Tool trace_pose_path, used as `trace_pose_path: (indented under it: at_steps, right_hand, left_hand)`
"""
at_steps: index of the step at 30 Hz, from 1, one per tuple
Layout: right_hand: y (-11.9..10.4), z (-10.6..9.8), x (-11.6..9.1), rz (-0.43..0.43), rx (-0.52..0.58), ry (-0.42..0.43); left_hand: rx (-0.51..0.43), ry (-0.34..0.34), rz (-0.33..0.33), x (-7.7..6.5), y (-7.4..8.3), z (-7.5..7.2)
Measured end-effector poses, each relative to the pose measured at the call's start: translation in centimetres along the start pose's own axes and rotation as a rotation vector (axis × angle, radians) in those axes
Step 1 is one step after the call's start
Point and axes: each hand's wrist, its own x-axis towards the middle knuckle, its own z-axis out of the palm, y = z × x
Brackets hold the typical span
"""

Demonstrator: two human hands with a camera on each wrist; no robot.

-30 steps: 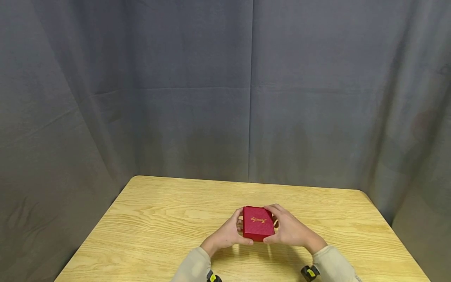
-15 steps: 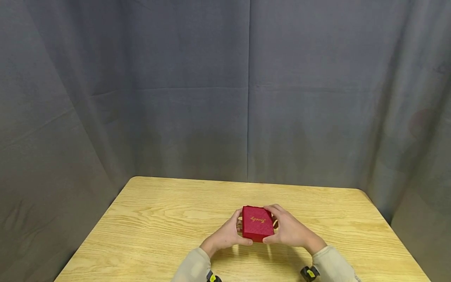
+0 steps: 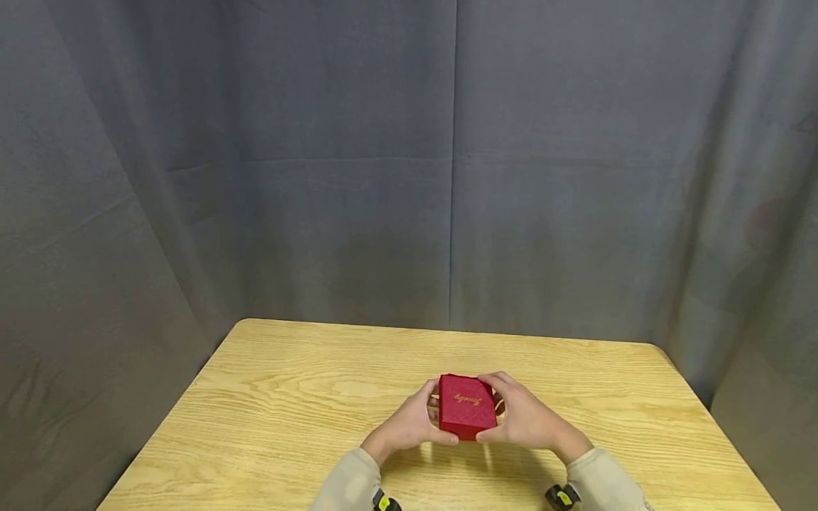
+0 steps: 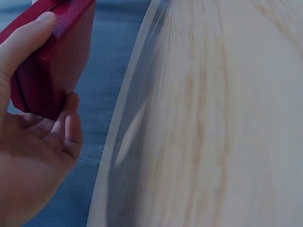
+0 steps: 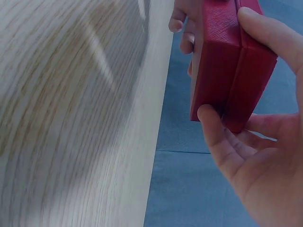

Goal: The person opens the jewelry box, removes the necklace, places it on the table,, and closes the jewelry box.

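A small red jewelry box (image 3: 468, 402) with gold lettering on its lid is held between my two hands above the table. My left hand (image 3: 409, 420) grips its left side, thumb along the near face and fingers curled round behind and below. From the other side my right hand (image 3: 527, 415) grips it, thumb on the near face and index finger over the far corner. In the right wrist view the seam between lid and base of the jewelry box (image 5: 220, 61) is closed. The left wrist view shows fingertips under a lower corner of the jewelry box (image 4: 61, 61).
The light wooden table (image 3: 287, 397) spreads out beneath both hands. Grey-blue curtains (image 3: 345, 177) hang behind the table and along both sides. Black straps with yellow marks (image 3: 561, 497) show at the sleeve cuffs.
Almost nothing differs. The jewelry box tips very slightly, showing a little more of its near face, while both hands keep their grip.
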Motion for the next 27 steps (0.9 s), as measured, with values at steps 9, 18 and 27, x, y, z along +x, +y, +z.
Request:
trace_pose_path:
  at_steps: [9,18,27]
  right_hand:
    - [-0.2,-0.2,-0.1,0.001,0.024,-0.001]
    - [-0.2,-0.4,-0.2,-0.015,0.025,0.003]
    - [0.0,-1.0,-0.2,-0.029,-0.028,-0.007]
  left_hand:
    - [0.037,0.029,-0.013,0.1,-0.2,-0.1]
    - [0.022,0.041,-0.006,-0.2,-0.1,-0.2]
    - [0.035,0.04,-0.005,-0.2,-0.3,-0.4]
